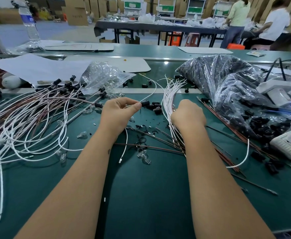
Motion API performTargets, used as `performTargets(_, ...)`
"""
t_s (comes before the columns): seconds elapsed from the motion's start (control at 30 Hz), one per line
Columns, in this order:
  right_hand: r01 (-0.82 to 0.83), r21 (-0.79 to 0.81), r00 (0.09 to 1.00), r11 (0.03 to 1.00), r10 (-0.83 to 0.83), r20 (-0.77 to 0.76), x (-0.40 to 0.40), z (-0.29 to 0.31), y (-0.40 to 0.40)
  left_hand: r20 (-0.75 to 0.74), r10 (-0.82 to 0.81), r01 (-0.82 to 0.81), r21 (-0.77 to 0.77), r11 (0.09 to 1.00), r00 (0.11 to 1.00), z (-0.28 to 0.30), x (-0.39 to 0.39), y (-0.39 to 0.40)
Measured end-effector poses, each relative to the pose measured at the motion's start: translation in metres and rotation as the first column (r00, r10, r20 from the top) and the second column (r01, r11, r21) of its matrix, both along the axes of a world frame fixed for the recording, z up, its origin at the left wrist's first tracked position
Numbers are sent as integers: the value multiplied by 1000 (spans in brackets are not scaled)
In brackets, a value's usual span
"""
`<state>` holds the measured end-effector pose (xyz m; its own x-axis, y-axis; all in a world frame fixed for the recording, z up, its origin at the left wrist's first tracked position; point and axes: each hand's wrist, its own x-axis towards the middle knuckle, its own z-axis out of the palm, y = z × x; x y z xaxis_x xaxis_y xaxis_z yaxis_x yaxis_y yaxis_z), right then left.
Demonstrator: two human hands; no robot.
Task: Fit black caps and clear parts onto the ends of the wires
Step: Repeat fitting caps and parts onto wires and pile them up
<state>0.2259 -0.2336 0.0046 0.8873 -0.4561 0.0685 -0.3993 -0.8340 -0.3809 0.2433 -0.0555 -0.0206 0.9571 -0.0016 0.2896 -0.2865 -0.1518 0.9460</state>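
Thin white wires already tipped with small black plastic caps [67, 87] lie heaped at left, while the left hand [119, 112] pinches one black cap [145, 103] on a wire and the right hand [187, 114] grips an uncapped white bundle [169, 94], so plenty remains.

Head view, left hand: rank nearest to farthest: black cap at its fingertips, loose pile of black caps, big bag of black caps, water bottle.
1. Black cap: at the left hand fingertips, on the white wire.
2. Loose pile of black caps: just right of it on the mat.
3. Big bag of black caps: far right.
4. Water bottle: back left, far edge.
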Motion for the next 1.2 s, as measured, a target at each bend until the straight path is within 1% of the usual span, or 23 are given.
performTargets(0.2, 43, -12, 996, 999, -42, 77, -1, -3, -6, -20, -19, 20, 28, 999, 1000, 2, -3, -2)
performTargets(0.23, 56, -22, 991, 998, -53, 122, 0, -3, -6, -16, -12, 13, 25, 1000, 1000, 3, -4, -2)
performTargets(0.3, 61, -53, 954, 997, -42, 295, 1, -2, -6, -5, 11, -11, 14, 1000, 1000, 3, -4, -2)
performTargets(0.33, 31, -81, 909, 996, 5, 417, 2, -2, -4, 3, 24, -24, 6, 1000, 1000, 3, -4, -2)
performTargets(0.37, -22, -121, 839, 992, 84, 538, 2, 0, -1, 16, 37, -37, -4, 999, 999, 3, -3, -2)
performTargets(0.4, -92, -162, 748, 982, 176, 640, 2, 1, 4, 30, 52, -52, -13, 999, 998, 2, -3, -1)
performTargets(0.43, -171, -193, 654, 966, 258, 711, 2, 3, 10, 45, 72, -71, -26, 997, 996, 2, -2, -1)
performTargets(0.47, -249, -208, 581, 946, 318, 749, 2, 4, 17, 59, 97, -95, -42, 995, 994, 2, -2, -1)
performTargets(0.5, -316, -213, 548, 925, 361, 755, 1, 3, 21, 76, 128, -123, -60, 991, 989, 2, -1, -1)
performTargets(0.53, -364, -211, 559, 907, 394, 730, 1, 1, 25, 94, 161, -153, -79, 985, 982, 2, -1, 0)
performTargets(0.63, -409, -208, 718, 889, 454, 527, 4, -9, 27, 116, 243, -226, -142, 964, 963, 3, 1, 3)
performTargets(0.67, -411, -200, 736, 889, 453, 503, 5, -11, 26, 113, 262, -243, -152, 958, 959, 3, 2, 4)
performTargets(0.7, -420, -184, 725, 889, 450, 521, 5, -11, 26, 111, 278, -259, -156, 953, 954, 3, 3, 4)
performTargets(0.77, -452, -117, 647, 884, 415, 640, 4, -9, 28, 108, 320, -302, -155, 941, 941, 2, 5, 6)
performTargets(0.83, -471, 7, 565, 882, 296, 770, 2, -5, 31, 103, 372, -353, -165, 921, 922, 2, 6, 7)
performTargets(0.9, -495, 179, 513, 850, 119, 850, 1, -2, 33, 123, 410, -388, -166, 906, 904, 3, 6, 8)
performTargets(0.97, -540, 345, 483, 768, -53, 874, 0, 0, 33, 183, 439, -421, -132, 897, 879, 5, 4, 7)
performTargets(1.07, -630, 530, 464, 568, -272, 843, 0, 6, 30, 246, 425, -416, -90, 905, 871, 6, 0, 4)
performTargets(1.1, -662, 580, 466, 475, -345, 815, 1, 7, 28, 252, 414, -407, -84, 910, 875, 6, 0, 3)
performTargets(1.13, -693, 624, 477, 361, -420, 772, 2, 8, 27, 250, 403, -396, -79, 915, 880, 6, -1, 2)
performTargets(1.2, -727, 678, 529, 105, -544, 651, 3, 9, 23, 241, 372, -364, -76, 928, 897, 6, -1, 2)
